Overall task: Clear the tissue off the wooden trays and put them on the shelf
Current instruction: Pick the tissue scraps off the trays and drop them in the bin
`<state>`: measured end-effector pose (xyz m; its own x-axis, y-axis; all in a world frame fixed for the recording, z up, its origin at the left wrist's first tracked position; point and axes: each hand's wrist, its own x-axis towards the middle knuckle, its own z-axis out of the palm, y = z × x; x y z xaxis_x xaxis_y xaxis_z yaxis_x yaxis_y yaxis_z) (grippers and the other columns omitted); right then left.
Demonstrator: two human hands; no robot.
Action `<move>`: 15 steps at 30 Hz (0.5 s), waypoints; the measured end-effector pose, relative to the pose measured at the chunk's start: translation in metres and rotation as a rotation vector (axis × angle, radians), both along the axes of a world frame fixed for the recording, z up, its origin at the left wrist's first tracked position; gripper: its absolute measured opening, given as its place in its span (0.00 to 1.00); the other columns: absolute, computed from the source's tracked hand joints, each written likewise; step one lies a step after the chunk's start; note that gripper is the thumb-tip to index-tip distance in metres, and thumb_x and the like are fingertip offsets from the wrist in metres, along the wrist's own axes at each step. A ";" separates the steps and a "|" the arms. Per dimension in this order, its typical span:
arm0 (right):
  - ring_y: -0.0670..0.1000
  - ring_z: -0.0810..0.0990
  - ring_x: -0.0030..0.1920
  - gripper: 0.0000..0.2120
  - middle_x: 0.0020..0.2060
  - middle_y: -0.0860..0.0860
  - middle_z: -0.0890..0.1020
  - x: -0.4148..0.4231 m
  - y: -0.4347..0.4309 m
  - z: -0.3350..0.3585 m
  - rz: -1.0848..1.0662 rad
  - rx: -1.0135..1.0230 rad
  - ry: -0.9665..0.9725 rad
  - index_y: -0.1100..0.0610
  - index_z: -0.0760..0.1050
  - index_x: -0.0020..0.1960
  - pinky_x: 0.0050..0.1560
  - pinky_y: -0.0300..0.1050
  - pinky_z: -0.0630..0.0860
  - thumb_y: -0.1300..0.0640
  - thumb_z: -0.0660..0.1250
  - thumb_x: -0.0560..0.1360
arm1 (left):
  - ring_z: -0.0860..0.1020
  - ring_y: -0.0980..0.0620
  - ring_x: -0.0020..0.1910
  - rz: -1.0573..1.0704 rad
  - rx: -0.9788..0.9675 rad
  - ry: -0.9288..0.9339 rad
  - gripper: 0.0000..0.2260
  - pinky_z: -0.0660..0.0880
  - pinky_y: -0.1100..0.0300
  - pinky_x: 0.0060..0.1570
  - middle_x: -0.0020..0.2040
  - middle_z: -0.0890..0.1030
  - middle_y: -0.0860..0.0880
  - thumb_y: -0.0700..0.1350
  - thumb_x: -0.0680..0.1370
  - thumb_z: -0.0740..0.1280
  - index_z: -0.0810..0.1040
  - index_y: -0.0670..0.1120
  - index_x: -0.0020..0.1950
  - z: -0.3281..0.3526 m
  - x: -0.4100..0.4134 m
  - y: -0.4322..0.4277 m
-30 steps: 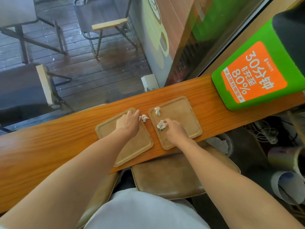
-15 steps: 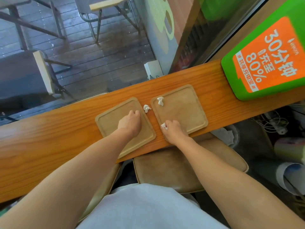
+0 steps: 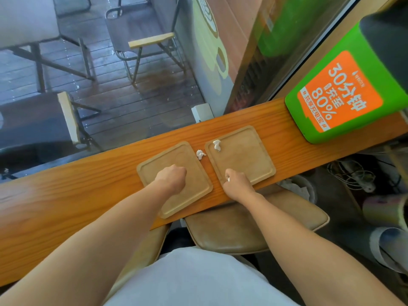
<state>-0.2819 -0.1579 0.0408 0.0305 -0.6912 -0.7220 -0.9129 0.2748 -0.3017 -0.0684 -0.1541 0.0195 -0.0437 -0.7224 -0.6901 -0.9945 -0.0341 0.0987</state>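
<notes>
Beyond the window glass lie wet deck boards and folding chairs; on this side, a narrow wooden tabletop [image 3: 66,195] runs along the window and carries the work.

Left tray [image 3: 174,178]: flat on the tabletop, near edge overhanging slightly. The left hand [image 3: 171,178] rests on it as a closed fist. A second ago this hand reached toward the far right corner of the tray; it has since drawn back to the tray centre. Whether its grip encloses tissue cannot be told; no tissue shows on this tray.

Gap between trays: one tissue wad [image 3: 200,154] lies on the bare tabletop, just beside both tray rims, position unchanged over the last second.

Right tray [image 3: 240,155]: flat, parallel to the left tray. A second tissue wad [image 3: 216,145] sits inside its far left corner, also unmoved. The right hand [image 3: 237,183] is at the near left corner, grip closed on a tissue piece [image 3: 228,179], of which only a white fleck shows between the fingers. A second ago this piece lay loose on the tray under the fingertips.

Right end: a green charging station [image 3: 344,102] stands on the tabletop, well apart from the trays.

Status, as a judgement: one piece is collected, two remain visible. Both trays stay on the tabletop until the remaining wads are removed; no shelf is in view.
</notes>
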 end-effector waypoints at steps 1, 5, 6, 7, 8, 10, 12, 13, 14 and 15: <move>0.52 0.73 0.36 0.08 0.39 0.53 0.74 0.001 0.001 0.001 -0.007 -0.002 -0.014 0.52 0.66 0.39 0.31 0.46 0.67 0.64 0.54 0.72 | 0.75 0.48 0.33 -0.007 -0.012 -0.002 0.12 0.72 0.56 0.28 0.38 0.75 0.47 0.35 0.77 0.59 0.69 0.48 0.37 0.002 0.001 0.000; 0.51 0.75 0.41 0.10 0.44 0.51 0.75 0.005 0.006 -0.002 -0.001 0.021 -0.042 0.50 0.71 0.43 0.38 0.47 0.74 0.62 0.55 0.74 | 0.75 0.49 0.34 0.014 -0.051 0.013 0.08 0.76 0.55 0.32 0.38 0.75 0.48 0.35 0.78 0.60 0.75 0.47 0.46 0.005 0.004 0.003; 0.51 0.75 0.42 0.10 0.45 0.51 0.75 0.006 0.007 -0.004 0.010 0.024 -0.044 0.50 0.72 0.44 0.39 0.46 0.74 0.62 0.56 0.75 | 0.74 0.49 0.34 0.024 -0.063 0.026 0.09 0.74 0.55 0.31 0.38 0.74 0.48 0.35 0.78 0.60 0.75 0.47 0.49 0.004 0.005 0.005; 0.51 0.75 0.44 0.11 0.46 0.51 0.74 0.007 0.008 -0.006 0.021 0.025 -0.045 0.49 0.73 0.45 0.40 0.46 0.74 0.62 0.56 0.76 | 0.74 0.49 0.34 0.034 -0.072 0.046 0.10 0.73 0.56 0.30 0.38 0.74 0.48 0.34 0.78 0.60 0.75 0.46 0.52 0.002 0.006 0.007; 0.52 0.75 0.45 0.11 0.47 0.51 0.74 0.008 0.009 -0.008 0.031 0.025 -0.045 0.49 0.74 0.45 0.41 0.45 0.74 0.63 0.57 0.77 | 0.74 0.49 0.34 0.044 -0.075 0.070 0.11 0.72 0.57 0.29 0.39 0.74 0.48 0.33 0.78 0.59 0.74 0.46 0.55 0.001 0.007 0.010; 0.52 0.75 0.47 0.12 0.49 0.51 0.75 0.008 0.012 -0.012 0.045 0.014 -0.044 0.48 0.75 0.45 0.43 0.45 0.75 0.64 0.58 0.77 | 0.75 0.49 0.35 0.045 -0.072 0.100 0.15 0.73 0.56 0.29 0.41 0.74 0.47 0.31 0.77 0.59 0.71 0.46 0.60 -0.001 0.007 0.015; 0.52 0.76 0.47 0.12 0.51 0.52 0.77 0.006 0.014 -0.015 0.053 -0.010 -0.044 0.48 0.76 0.45 0.43 0.44 0.75 0.63 0.60 0.78 | 0.76 0.48 0.35 0.038 -0.070 0.104 0.18 0.74 0.56 0.29 0.41 0.74 0.47 0.30 0.77 0.59 0.70 0.45 0.64 -0.003 0.007 0.020; 0.52 0.76 0.46 0.11 0.52 0.52 0.78 0.005 0.015 -0.016 0.056 -0.023 -0.045 0.48 0.77 0.46 0.43 0.44 0.75 0.62 0.60 0.79 | 0.76 0.48 0.35 0.038 -0.072 0.103 0.18 0.74 0.56 0.29 0.40 0.74 0.47 0.30 0.77 0.59 0.69 0.45 0.64 -0.003 0.007 0.022; 0.51 0.76 0.46 0.10 0.52 0.53 0.79 0.003 0.016 -0.018 0.058 -0.035 -0.049 0.48 0.77 0.46 0.42 0.44 0.75 0.61 0.60 0.79 | 0.76 0.47 0.36 0.029 -0.069 0.101 0.17 0.73 0.56 0.30 0.40 0.74 0.47 0.31 0.78 0.59 0.70 0.45 0.63 -0.004 0.006 0.024; 0.51 0.75 0.45 0.09 0.53 0.53 0.79 0.001 0.017 -0.020 0.059 -0.044 -0.055 0.48 0.77 0.47 0.42 0.43 0.74 0.59 0.61 0.80 | 0.77 0.47 0.36 0.012 -0.062 0.098 0.14 0.73 0.55 0.31 0.39 0.74 0.48 0.32 0.79 0.59 0.71 0.45 0.62 -0.005 0.004 0.025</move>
